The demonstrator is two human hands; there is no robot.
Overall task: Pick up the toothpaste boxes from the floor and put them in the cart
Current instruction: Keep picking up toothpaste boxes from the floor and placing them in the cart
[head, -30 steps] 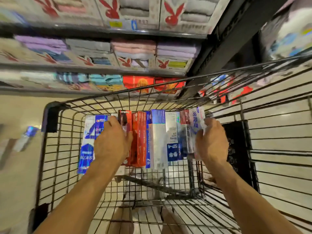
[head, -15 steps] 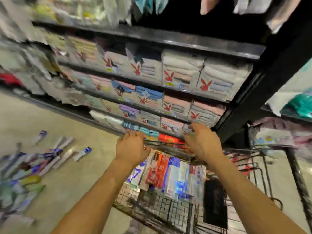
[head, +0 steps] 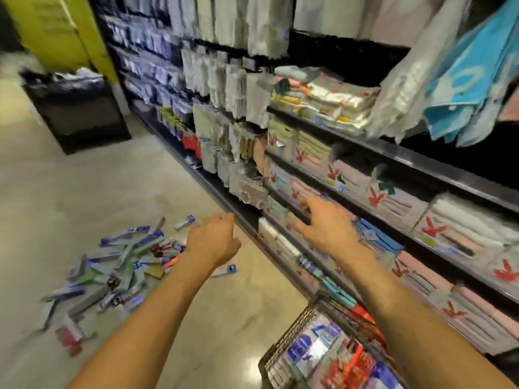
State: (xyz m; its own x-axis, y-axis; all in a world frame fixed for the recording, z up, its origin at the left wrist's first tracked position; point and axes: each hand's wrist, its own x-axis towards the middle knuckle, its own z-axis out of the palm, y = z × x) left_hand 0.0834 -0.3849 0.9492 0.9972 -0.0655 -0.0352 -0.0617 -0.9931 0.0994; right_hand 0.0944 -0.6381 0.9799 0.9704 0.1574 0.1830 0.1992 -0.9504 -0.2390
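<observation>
1. At 10 o'clock in the view, a black boxy stand (head: 81, 116) is on the pale, glossy floor (head: 84, 197), in front of a yellow-green wall (head: 53, 29).
2. At 8 o'clock, the toothpaste boxes (head: 120, 265) lie in a loose pile on the floor. They are long, narrow cardboard cartons, mostly blue, grey and green, with some red. They lie flat and crossed, so their long axes point in many directions. Several run from about 7 to 1 o'clock.
3. A lone box (head: 185, 221) lies at the pile's 1 o'clock side, with its long axis from 8 to 2 o'clock. A white box (head: 228, 269) lies beside the left wrist and runs nearly from 9 to 3 o'clock.
4. The left hand (head: 213, 242) hangs above the floor, at the pile's 3 o'clock edge. Its back is up, its fingers are loosely bent, and it holds nothing.
5. The right hand (head: 325, 228) is in front of the lower shelves. Its fingers are spread and relaxed, and it holds nothing. I cannot tell if it touches a shelf.
6. At 5 o'clock, the cart (head: 283, 352) of black wire mesh holds the packed boxes (head: 323, 357) side by side. Blur hides their exact direction.
7. At 3 o'clock, dark metal shelves (head: 421, 161) carry folded towels in cartons with a red rabbit mark. A blue towel (head: 477, 80) hangs at 1 o'clock.
</observation>
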